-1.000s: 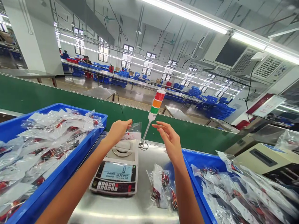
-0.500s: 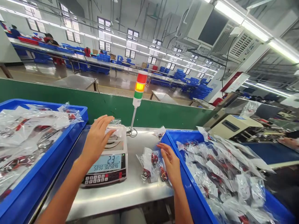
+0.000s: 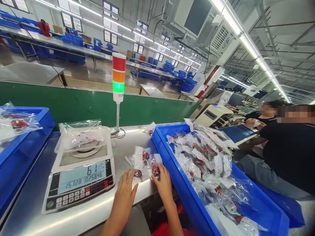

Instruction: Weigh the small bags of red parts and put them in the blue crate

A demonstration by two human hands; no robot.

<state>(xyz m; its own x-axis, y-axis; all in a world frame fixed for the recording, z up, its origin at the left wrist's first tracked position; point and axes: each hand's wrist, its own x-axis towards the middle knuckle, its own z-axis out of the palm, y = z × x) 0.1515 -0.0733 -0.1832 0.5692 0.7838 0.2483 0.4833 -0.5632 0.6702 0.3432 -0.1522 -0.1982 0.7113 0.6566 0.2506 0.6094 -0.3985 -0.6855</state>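
The left hand (image 3: 125,200) and right hand (image 3: 162,187) are both at the near edge of a small pile of clear plastic bags (image 3: 143,166), which lies on the steel surface (image 3: 29,209) between the digital scale (image 3: 80,185) and the blue crate on the right (image 3: 182,183). The left fingers (image 3: 131,182) are spread, their tips at the pile's lower edge, while the right fingers (image 3: 157,175) curve over the bags; whether they pinch anything cannot be told from this view. Another sealed bag (image 3: 82,137) lies across the scale's pan, its corners overhanging the pan, and the large display reads 61. A loose bag (image 3: 149,129) sits just beside the base of the stack light (image 3: 119,77), whose pole rises at the far edge of the surface in front of a green conveyor wall (image 3: 73,101). The right crate is heaped with bagged items (image 3: 204,160), and two co-workers (image 3: 286,147) sit beyond it. Compared with the earlier frame, the left hand has left the scale, the display has gone from 23 to 61, and the view has swung right, so the left crate (image 3: 27,131) is now mostly cut off by the picture's edge. The red-and-black contents of the bags are too wrapped and glare-covered to identify, and the hands cover part of the pile.
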